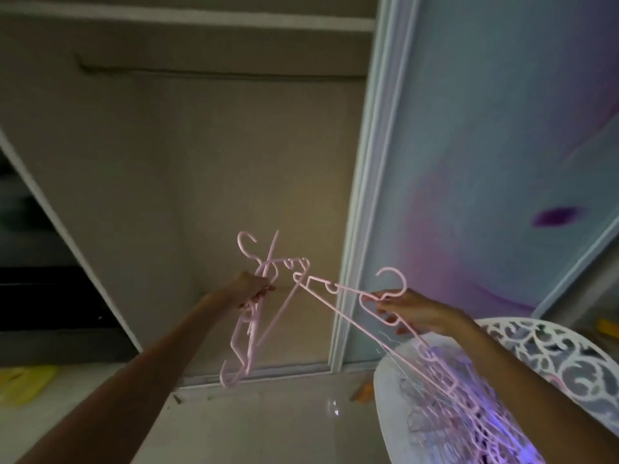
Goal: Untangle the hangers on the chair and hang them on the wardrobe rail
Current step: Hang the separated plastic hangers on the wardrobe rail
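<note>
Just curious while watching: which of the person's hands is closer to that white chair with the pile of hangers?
The right hand, gripping a pink hanger just above the white chair. The left hand grips other hangers farther left, before the wardrobe.

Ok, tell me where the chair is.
Head view, lower right: the white chair stands beside the wardrobe's sliding door, with pink hangers piled on its seat.

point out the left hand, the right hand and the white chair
left hand point(252, 289), head view, on the knuckles gripping pink hangers
right hand point(413, 311), head view, on the back of the hand holding a hanger
white chair point(549, 349), head view, on its lattice backrest
</note>
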Motion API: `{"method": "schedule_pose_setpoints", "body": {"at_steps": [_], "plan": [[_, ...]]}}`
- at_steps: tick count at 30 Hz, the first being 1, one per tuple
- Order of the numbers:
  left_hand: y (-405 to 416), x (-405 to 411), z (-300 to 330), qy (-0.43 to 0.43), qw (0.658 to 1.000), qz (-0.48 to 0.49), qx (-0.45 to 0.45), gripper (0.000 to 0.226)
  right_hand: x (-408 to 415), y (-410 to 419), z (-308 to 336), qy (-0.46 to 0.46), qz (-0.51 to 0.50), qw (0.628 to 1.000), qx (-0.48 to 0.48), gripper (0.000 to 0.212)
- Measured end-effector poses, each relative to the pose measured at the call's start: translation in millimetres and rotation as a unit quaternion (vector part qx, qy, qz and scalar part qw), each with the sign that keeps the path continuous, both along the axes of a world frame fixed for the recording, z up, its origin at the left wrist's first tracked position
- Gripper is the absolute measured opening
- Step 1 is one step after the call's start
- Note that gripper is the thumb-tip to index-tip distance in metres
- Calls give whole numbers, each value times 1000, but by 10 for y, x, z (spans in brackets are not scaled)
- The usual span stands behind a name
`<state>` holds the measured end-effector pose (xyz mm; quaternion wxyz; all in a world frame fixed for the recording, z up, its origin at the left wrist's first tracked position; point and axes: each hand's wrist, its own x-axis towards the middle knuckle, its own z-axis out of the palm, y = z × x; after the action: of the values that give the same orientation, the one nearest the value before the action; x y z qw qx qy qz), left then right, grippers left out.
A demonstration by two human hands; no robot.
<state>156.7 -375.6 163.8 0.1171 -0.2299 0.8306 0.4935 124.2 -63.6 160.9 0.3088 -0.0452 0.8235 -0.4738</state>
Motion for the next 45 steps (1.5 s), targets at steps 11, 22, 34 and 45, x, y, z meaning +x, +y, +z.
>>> {"method": "schedule_pose_setpoints", "body": {"at_steps": [11, 22, 34, 45], "plan": [[-1325, -1002, 773, 52, 996, -7, -68, 36, -1128, -1903, 691, 196, -34, 980, -4, 22], [-1682, -2503, 1166, 98, 995, -17, -33, 34, -2568, -2162, 1205, 332, -112, 933, 86, 32], [-1295, -3866, 1335, 104, 995, -2, 3, 34, -3842, -2027, 1654, 430, -138, 878, 159, 21], [-1530, -4724, 1399, 111, 993, -13, 28, 34, -4615, -2064, 1954, 403, -175, 873, 211, 17]]}}
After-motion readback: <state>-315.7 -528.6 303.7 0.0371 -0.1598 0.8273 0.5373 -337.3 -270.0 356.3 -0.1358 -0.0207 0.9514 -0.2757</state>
